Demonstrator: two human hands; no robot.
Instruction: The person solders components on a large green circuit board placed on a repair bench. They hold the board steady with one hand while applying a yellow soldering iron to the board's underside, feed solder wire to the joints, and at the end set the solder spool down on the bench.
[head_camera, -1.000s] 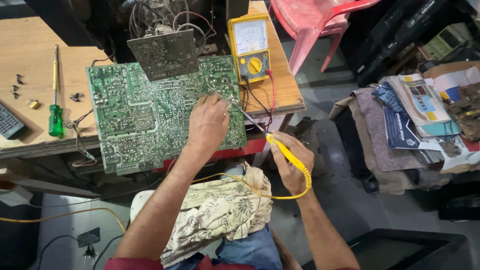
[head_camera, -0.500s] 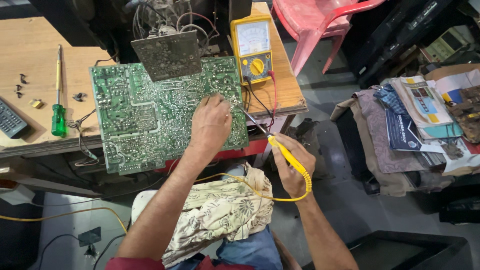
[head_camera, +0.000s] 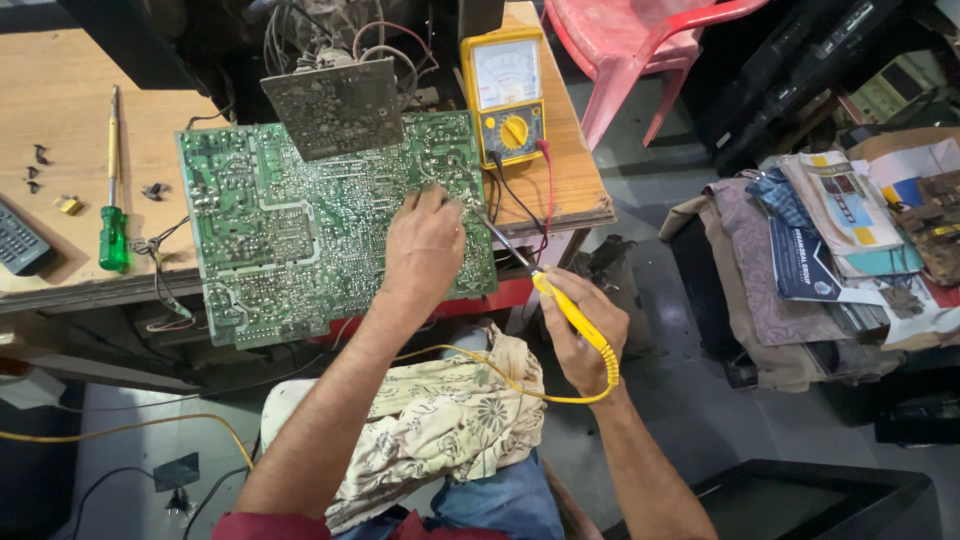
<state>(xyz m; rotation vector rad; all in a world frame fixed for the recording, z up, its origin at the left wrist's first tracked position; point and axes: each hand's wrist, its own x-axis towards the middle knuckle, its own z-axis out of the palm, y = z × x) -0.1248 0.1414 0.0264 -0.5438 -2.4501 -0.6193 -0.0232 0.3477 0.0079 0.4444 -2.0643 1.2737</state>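
A large green printed circuit board (head_camera: 300, 220) lies solder side up on the wooden desk (head_camera: 70, 90), its surface dense with silvery solder dots and pale traces, its near edge overhanging the desk's front. The left hand (head_camera: 425, 245) rests palm down on the board's right part, fingers curled and pressed together, fingertips touching the board near its upper right area; whether it pinches anything there cannot be told. The right hand (head_camera: 580, 335) is closed around the yellow plastic handle of a soldering iron (head_camera: 560, 300), whose thin dark metal shaft slants up and left to the board's right edge, just beside the left hand's fingers. A yellow cord (head_camera: 500, 375) loops from the handle's rear across a crumpled floral cloth (head_camera: 440, 430) on the person's lap. A smaller grey circuit board (head_camera: 335, 105) stands tilted at the green board's far edge. To the right of it sits a yellow analogue multimeter (head_camera: 505, 95) with a round dial, its red and black leads trailing down. A green-handled screwdriver (head_camera: 113, 190) lies on the desk to the left, near a few loose dark screws (head_camera: 35, 165). A pink plastic chair (head_camera: 640, 50) stands beyond the desk, and stacked papers and cloth (head_camera: 820, 240) lie at right.
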